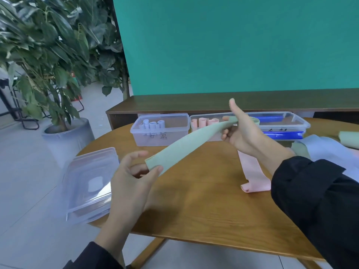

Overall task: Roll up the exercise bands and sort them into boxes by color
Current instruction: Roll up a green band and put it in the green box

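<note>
The green band is held in the air above the tabletop, stretched between both hands. Its long axis runs on a diagonal, from low and near on the left to higher and farther on the right. The left hand pinches the near end between thumb and fingers, its other fingers loosely curled. The right hand grips the far end with curled fingers, and its thumb points up. The rolling, I think, would begin at one end and travel along this diagonal toward the other hand; the left end is nearer to the person.

Below the right hand a pink band lies flat on the tabletop, one end curled. At the right edge lie more loose bands, blue and green. Behind stand three clear boxes: the left box holds pale rolls, the middle box holds pink rolls, and the right box shows no rolls that I can see. A clear lid rests at the left edge of the tabletop.
</note>
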Motion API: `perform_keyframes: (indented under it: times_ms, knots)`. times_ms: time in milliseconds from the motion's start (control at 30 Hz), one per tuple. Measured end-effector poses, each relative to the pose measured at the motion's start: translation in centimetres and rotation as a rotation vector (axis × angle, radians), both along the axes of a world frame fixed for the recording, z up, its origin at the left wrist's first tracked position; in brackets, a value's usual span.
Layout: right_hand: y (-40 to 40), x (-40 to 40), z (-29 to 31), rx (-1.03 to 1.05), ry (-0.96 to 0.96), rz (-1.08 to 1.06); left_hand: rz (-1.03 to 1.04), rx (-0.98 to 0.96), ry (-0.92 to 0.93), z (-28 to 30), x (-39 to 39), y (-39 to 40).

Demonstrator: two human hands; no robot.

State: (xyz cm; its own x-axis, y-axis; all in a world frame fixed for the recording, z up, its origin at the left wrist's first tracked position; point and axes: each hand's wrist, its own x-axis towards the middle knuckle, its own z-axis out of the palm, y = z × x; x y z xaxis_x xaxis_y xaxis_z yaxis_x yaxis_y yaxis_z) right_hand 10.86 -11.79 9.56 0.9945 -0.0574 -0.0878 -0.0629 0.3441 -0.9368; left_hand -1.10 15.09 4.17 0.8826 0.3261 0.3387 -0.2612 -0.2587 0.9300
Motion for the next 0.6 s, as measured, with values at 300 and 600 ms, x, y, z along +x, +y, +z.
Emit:
perform_keyframes:
  times_ms: [300, 600]
  knots:
    - [0.1, 2.3, -2.6, -0.065, -0.108, 0.031, -0.104, 0.247, -0.240, -1.3, -0.9, 0.5]
    - [0.4, 3.1, -4.9, -0.393, -0.121, 0.033, -0.338, 0.182, -0.147, -1.8, -2.7, -1.9]
